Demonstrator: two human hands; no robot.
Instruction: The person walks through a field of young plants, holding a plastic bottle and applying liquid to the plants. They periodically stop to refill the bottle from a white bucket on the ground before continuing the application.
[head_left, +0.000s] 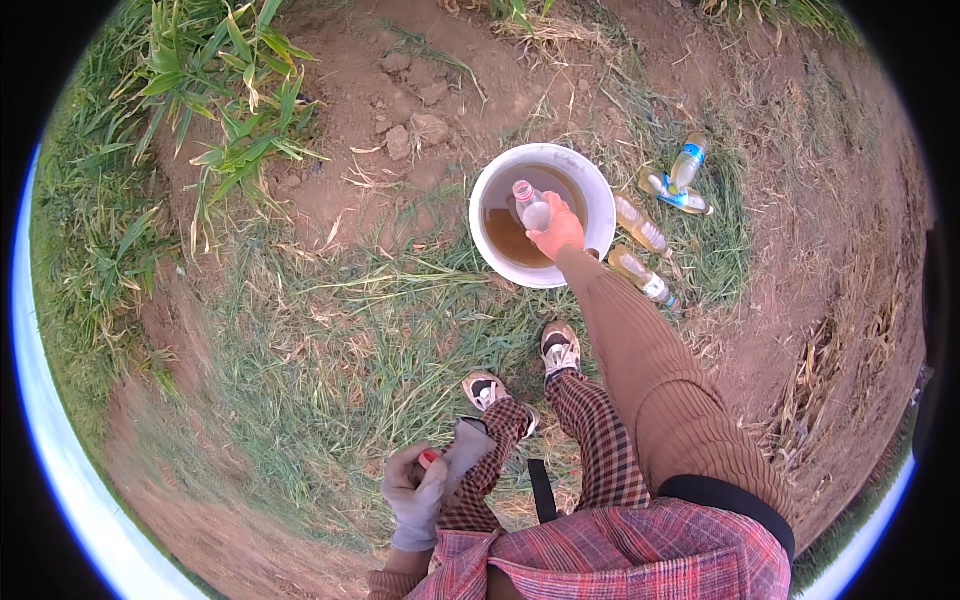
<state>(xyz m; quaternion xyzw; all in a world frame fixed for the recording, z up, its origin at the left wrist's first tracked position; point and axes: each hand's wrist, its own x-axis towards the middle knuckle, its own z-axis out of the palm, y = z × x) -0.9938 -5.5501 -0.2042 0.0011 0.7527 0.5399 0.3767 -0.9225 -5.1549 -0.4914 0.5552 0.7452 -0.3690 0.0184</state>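
Note:
My bare right hand (561, 229) grips a clear plastic bottle (534, 213) inside a white bucket (603, 202). The bottle's uncapped mouth, with a pink-red ring, faces up and to the left. Brownish liquid (517, 244) fills part of the bucket; whether the bottle's base touches it is hidden by the hand. Low in front of me, my left hand (415, 487) wears a grey glove. Its curled fingers pinch a red bottle cap (428, 458). A loose grey glove (472, 450) also hangs from that hand.
Several plastic bottles with yellowish contents lie right of the bucket, among them one near the rim (641, 225), one closer to me (643, 274) and a blue-labelled one (688, 163). Cut grass (345, 352) covers the ground around my shoes (560, 349). Leafy plants (247, 127) grow at upper left.

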